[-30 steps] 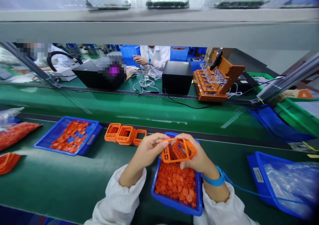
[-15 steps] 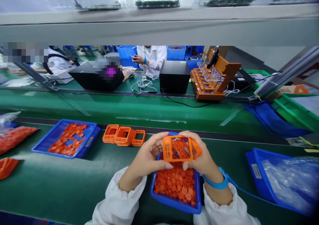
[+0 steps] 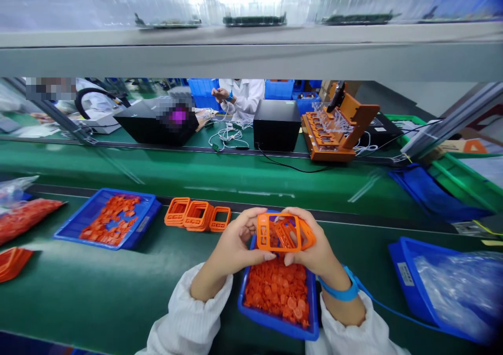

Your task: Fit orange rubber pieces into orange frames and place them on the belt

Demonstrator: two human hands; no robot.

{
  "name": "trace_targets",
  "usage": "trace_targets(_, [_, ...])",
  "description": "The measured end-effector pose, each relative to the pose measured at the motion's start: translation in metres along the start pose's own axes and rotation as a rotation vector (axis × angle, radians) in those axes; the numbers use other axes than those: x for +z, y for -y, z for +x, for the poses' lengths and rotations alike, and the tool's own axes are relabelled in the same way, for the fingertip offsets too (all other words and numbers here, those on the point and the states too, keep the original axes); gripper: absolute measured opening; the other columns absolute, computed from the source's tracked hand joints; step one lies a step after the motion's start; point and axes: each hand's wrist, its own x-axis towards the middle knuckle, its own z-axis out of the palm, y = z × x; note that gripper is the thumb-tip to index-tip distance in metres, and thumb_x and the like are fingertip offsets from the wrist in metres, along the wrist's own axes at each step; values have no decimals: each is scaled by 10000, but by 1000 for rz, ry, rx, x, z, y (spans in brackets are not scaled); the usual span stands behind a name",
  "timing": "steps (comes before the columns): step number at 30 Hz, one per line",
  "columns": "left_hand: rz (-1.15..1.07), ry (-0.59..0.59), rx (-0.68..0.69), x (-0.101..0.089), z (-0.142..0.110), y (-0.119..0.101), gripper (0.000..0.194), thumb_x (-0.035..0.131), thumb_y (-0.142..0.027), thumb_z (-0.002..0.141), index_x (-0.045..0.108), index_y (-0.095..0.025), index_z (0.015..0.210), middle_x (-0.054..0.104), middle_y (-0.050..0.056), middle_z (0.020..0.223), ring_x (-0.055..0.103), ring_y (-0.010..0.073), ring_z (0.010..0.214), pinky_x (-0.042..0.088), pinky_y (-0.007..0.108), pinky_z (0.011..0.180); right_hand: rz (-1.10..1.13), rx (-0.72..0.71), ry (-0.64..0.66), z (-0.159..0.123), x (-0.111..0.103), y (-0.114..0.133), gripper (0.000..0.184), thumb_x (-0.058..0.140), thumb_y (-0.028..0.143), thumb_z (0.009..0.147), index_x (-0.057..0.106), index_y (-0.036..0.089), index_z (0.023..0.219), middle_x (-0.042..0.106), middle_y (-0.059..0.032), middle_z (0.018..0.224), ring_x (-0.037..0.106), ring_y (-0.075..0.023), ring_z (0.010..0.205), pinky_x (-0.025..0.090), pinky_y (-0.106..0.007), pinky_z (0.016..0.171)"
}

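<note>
Between my two hands is an orange plastic frame (image 3: pixel 263 233) with a large rectangular opening, its face turned toward me. My left hand (image 3: pixel 237 242) pinches its left end, thumb below and fingers above. My right hand (image 3: pixel 310 240), with a blue wrist strap, grips the right end along with more orange frames stacked behind. Directly beneath lies a blue bin (image 3: pixel 275 328) heaped with small orange plastic pieces (image 3: pixel 277 287); my hands cover its far part. Left of my hands, stacks of similar orange frames (image 3: pixel 196 216) stand on the green bench.
A second blue tray (image 3: pixel 84 240) of orange pieces lies to the left, near a bag of orange parts (image 3: pixel 27 219). At right is a blue bin with clear plastic bags (image 3: pixel 459 287). Across the belt stand a black box (image 3: pixel 277 125), an orange fixture (image 3: pixel 334 130) and a co-worker (image 3: pixel 245 98).
My left hand has shifted its hold from the frame's upper left corner to its left end, thumb now along the lower edge. The frame has turned more squarely toward me.
</note>
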Motion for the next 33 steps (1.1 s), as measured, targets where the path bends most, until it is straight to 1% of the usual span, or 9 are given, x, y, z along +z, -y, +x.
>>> trace_targets(6, [-143, -428, 2, -16, 19, 13, 695, 965, -331, 731, 601, -191, 1307, 649, -23, 874, 603, 83, 702, 504, 187, 671, 419, 55, -228, 11, 0, -4, 1014, 1058, 635, 532, 636, 419, 1428, 660, -35, 1177, 662, -240, 1054, 603, -363, 937])
trace_targets(9, [-211, -426, -149, -10, 26, 23, 686, 972, -376, 722, 610, -176, 1269, 628, -23, 896, 561, 71, 680, 477, 196, 654, 550, 125, -280, 15, -5, 0, 960, 961, 805, 560, 621, 496, 1403, 601, -14, 1243, 629, -243, 1052, 612, -415, 917])
trace_targets(14, [-282, -228, -307, 12, 24, 45, 676, 959, -432, 768, 598, -179, 1281, 702, 55, 1074, 634, 107, 804, 482, 217, 724, 465, 69, -294, 14, -12, 5, 816, 760, 978, 651, 600, 578, 1343, 565, 12, 1335, 607, -250, 1063, 486, -599, 1136])
trace_targets(18, [-206, 69, -441, 13, 19, 62, 664, 927, -473, 803, 591, -169, 1289, 695, 95, 1159, 669, 159, 920, 517, 282, 821, 503, 26, -335, 13, -13, 6, 784, 728, 989, 679, 607, 563, 1326, 550, 18, 1348, 606, -240, 1057, 502, -564, 1130])
trace_targets(21, [70, 281, -473, 10, 17, 68, 825, 954, -471, 747, 549, -177, 1404, 670, 124, 1244, 668, 231, 1058, 548, 374, 914, 470, 35, -332, 11, -12, 5, 840, 766, 972, 656, 590, 530, 1348, 554, -1, 1347, 618, -256, 1086, 585, -470, 993])
trace_targets(23, [374, 381, -366, 13, 15, 70, 1006, 983, -432, 706, 484, -187, 1544, 615, 181, 1415, 626, 317, 1243, 529, 473, 1049, 411, 18, -353, 11, -10, 3, 902, 807, 955, 623, 575, 483, 1356, 565, -27, 1341, 628, -273, 1113, 600, -425, 935])
trace_targets(25, [713, 527, -269, 20, 12, 71, 1041, 988, -394, 707, 484, -169, 1589, 574, 228, 1503, 579, 392, 1353, 474, 553, 1150, 375, -20, -383, 11, -7, 1, 978, 852, 941, 564, 559, 434, 1348, 579, -55, 1330, 641, -291, 1117, 605, -425, 931])
trace_targets(29, [1187, 869, -257, 31, 5, 78, 602, 904, -438, 829, 731, -169, 1339, 709, 191, 1323, 661, 424, 1262, 492, 601, 1124, 326, -75, -387, 13, 1, -1, 1081, 811, 1004, 491, 531, 375, 1325, 616, -96, 1329, 673, -318, 1083, 615, -471, 941])
trace_targets(33, [1224, 917, -230, 32, 3, 87, 271, 855, -326, 894, 802, -200, 1128, 786, 99, 1151, 732, 333, 1133, 530, 487, 1085, 357, -73, -383, 14, 6, 0, 992, 765, 1004, 587, 543, 363, 1311, 656, -94, 1297, 699, -308, 1096, 621, -458, 951])
